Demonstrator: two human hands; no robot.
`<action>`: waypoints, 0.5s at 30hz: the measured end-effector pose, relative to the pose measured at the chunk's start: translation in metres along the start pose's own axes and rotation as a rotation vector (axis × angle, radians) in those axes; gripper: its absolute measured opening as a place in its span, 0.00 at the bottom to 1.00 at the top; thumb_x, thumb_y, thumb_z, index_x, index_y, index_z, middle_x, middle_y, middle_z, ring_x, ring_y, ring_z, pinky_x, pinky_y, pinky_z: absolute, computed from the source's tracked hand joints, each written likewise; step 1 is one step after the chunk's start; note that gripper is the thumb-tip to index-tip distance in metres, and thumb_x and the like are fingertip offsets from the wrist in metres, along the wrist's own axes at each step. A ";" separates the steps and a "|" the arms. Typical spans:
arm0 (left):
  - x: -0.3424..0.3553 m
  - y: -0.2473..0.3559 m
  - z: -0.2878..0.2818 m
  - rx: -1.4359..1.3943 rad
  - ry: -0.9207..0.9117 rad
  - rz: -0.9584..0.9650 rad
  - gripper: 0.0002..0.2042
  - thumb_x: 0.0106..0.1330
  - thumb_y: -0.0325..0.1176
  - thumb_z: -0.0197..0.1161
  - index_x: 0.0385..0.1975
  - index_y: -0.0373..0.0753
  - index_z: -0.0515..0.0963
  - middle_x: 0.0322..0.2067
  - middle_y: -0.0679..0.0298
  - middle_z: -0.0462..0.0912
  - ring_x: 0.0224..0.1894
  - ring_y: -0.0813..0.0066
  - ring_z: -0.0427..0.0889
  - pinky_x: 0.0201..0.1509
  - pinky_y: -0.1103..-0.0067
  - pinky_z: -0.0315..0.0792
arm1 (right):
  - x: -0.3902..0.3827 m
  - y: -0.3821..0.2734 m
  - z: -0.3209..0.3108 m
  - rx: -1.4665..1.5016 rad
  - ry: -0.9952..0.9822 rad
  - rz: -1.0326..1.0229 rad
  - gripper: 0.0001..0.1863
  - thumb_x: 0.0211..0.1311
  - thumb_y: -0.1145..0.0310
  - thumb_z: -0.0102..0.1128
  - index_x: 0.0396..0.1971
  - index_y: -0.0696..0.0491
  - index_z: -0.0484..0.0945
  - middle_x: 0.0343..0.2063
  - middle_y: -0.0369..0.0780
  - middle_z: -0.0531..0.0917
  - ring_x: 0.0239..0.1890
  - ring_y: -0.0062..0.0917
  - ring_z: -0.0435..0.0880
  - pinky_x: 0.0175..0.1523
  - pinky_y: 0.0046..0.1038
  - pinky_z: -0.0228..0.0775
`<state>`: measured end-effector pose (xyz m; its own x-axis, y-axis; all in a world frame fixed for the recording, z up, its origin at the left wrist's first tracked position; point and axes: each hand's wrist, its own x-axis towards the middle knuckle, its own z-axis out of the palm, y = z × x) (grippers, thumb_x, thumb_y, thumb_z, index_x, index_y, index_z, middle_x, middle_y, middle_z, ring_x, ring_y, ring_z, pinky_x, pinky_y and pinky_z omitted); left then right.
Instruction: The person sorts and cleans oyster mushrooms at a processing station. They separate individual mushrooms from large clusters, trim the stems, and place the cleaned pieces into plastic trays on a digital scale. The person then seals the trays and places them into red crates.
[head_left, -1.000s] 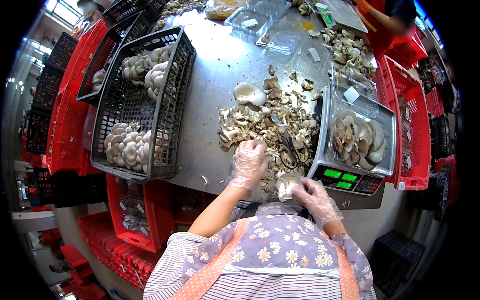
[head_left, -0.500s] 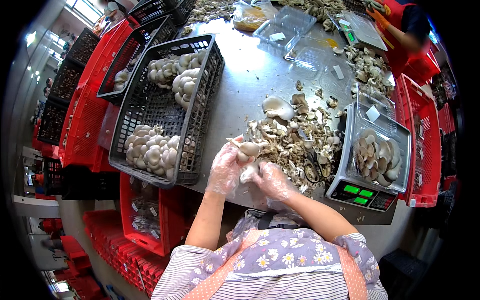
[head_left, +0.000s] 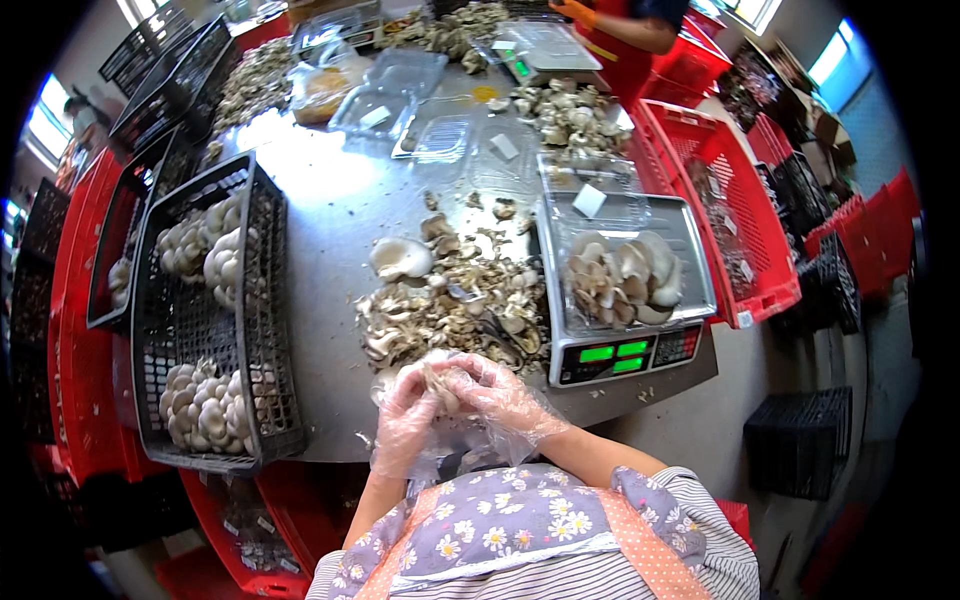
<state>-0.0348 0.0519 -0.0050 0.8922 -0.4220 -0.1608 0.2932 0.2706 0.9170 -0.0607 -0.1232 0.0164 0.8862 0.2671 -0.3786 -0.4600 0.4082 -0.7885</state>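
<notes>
My left hand (head_left: 405, 418) and my right hand (head_left: 505, 402), both in clear plastic gloves, meet at the table's near edge. Between them they pinch a pale oyster mushroom piece (head_left: 441, 388), mostly hidden by the fingers. Just beyond lies a heap of mushroom trimmings (head_left: 430, 315), with a large pale cap (head_left: 401, 258) at its far left. Dark-handled scissors (head_left: 497, 336) seem to lie partly among the trimmings. To the right, a digital scale (head_left: 628, 350) with lit green displays carries a clear plastic tray of oyster mushrooms (head_left: 622, 278).
On the left stands a black crate (head_left: 270, 330) holding mushroom clusters. Clear plastic trays (head_left: 390, 90) and a second scale (head_left: 547, 50) sit farther back. A red crate (head_left: 715, 200) flanks the table's right side. Across the table, another person's orange-gloved hand (head_left: 577, 12) shows.
The view has swung rightward, so the table things appear farther left. My hands, earlier slightly apart with a mushroom piece at each, are now together around one piece.
</notes>
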 end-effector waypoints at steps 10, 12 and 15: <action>0.005 0.015 0.049 1.085 -0.244 0.484 0.09 0.57 0.24 0.64 0.38 0.39 0.76 0.30 0.56 0.80 0.32 0.51 0.81 0.35 0.65 0.74 | -0.069 -0.002 -0.034 0.118 0.247 0.022 0.23 0.66 0.63 0.65 0.56 0.55 0.69 0.45 0.35 0.77 0.47 0.18 0.77 0.52 0.26 0.76; 0.001 0.016 0.054 1.110 -0.268 0.458 0.07 0.61 0.25 0.62 0.38 0.38 0.76 0.30 0.55 0.80 0.31 0.53 0.81 0.35 0.67 0.74 | -0.078 -0.008 -0.036 -0.101 0.228 -0.118 0.30 0.60 0.68 0.70 0.60 0.55 0.67 0.47 0.36 0.75 0.50 0.20 0.76 0.53 0.26 0.74; -0.004 0.017 0.070 0.726 -0.161 0.139 0.04 0.68 0.27 0.57 0.38 0.35 0.75 0.28 0.57 0.79 0.29 0.62 0.81 0.35 0.72 0.75 | -0.088 -0.007 -0.038 -0.427 0.190 -0.390 0.33 0.53 0.76 0.73 0.60 0.56 0.70 0.50 0.38 0.74 0.47 0.22 0.77 0.52 0.25 0.74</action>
<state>-0.0574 -0.0023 0.0372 0.8268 -0.5620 -0.0221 -0.1677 -0.2838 0.9441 -0.1336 -0.1830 0.0370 0.9974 -0.0078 -0.0711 -0.0706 0.0478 -0.9964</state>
